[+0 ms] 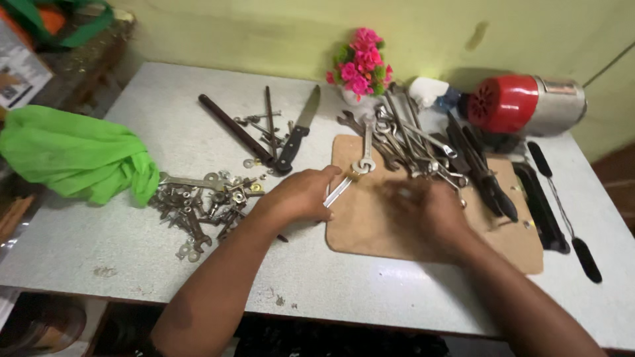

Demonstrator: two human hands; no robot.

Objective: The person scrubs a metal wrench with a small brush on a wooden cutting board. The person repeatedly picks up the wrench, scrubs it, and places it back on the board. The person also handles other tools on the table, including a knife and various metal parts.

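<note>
Left hand (301,195) is closing around the shank of a small open-end wrench (344,185), its head lying on the near-left part of the brown board (397,241). Right hand (423,208) is blurring over the board's middle; grip cannot be told. A heap of spanners (407,142) is already lying across the board's far edge, while loose nuts and bolts (208,201) are sitting unsorted on the grey table (132,231) beside a green cloth (76,155). Sorting looks partway through.
</note>
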